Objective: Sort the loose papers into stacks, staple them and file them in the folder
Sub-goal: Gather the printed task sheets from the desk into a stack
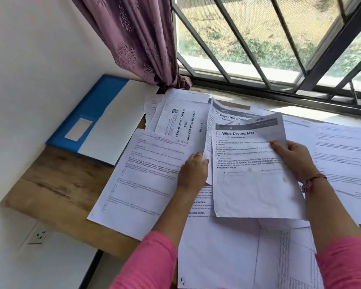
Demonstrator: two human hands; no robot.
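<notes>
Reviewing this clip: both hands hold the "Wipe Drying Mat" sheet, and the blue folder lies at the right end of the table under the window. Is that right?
Not quite. The head view shows the blue folder at the left end of the table, against the wall beside the curtain. The rest stands: the left hand and right hand hold the "Wipe Drying Mat" sheet.

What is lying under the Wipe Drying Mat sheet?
Behind the Wipe Drying Mat sheet, held by the right hand, a Change Bed Sheet page peeks out above. More printed papers lie beneath; their text is mostly covered.
</notes>
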